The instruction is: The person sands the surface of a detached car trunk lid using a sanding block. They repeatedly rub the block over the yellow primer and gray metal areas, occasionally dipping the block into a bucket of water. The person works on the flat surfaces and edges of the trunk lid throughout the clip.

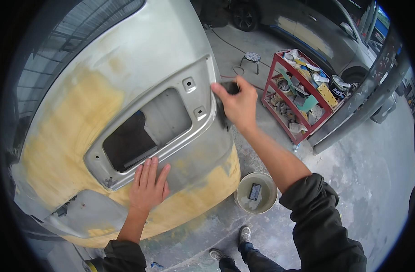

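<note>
A car's rear body panel (pixel 139 41), pale silver with patches of yellow filler (pixel 76 118), fills the left and middle. It has a recess with a large opening (pixel 125 140). My left hand (pixel 148 183) lies flat on the panel just below that recess, fingers stretched out and holding nothing. At the panel's right edge, my right hand (pixel 239 102) grips a dark piece of sandpaper (pixel 231 88), pressed against the side beside the recess. Its fingers are partly hidden behind the thumb and the back of the hand.
A round bucket (pixel 238 199) with cloudy water and a dark block (pixel 255 191) stands on the floor near my feet. A red cart (pixel 280 115) full of supplies, a small stool (pixel 252 56), grey posts (pixel 375 86) and another car (pixel 307 27) are farther right.
</note>
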Demonstrator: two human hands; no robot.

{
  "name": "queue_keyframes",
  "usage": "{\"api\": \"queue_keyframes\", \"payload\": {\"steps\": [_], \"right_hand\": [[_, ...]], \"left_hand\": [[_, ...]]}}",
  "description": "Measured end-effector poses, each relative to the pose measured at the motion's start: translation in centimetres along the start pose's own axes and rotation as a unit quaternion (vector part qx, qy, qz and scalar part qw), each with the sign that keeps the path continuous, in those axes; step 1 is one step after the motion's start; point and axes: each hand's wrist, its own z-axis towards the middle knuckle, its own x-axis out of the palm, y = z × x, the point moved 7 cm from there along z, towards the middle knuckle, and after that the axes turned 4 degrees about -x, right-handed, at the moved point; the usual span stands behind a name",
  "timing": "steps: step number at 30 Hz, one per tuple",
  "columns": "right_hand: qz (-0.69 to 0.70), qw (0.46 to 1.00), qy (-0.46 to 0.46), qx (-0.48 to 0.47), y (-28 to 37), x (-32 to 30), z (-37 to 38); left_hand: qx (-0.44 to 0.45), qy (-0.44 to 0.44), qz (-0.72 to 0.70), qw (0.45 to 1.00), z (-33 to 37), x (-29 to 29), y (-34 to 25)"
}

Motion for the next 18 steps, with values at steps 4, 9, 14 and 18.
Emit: {"api": "queue_keyframes", "payload": {"steps": [4, 9, 14, 18], "right_hand": [[0.014, 1.000, 0.000, -0.002, 1.8, 1.2, 5.1], [0.080, 0.995, 0.035, 0.037, 0.0, 1.2, 3.1], [0.086, 0.983, 0.093, 0.131, -2.6, -0.1, -4.0], [0.073, 0.988, 0.039, 0.129, -2.5, 0.0, -7.0]], "left_hand": [[0.000, -0.003, 0.007, 1.000, -0.1, -0.1, 0.0], [-0.010, -0.005, 0.002, 1.000, -0.2, 0.0, -0.2], [-0.014, -0.013, 0.005, 1.000, 0.0, -0.3, -0.3], [-0.015, -0.008, 0.020, 1.000, 0.4, -0.3, -0.4]]}}
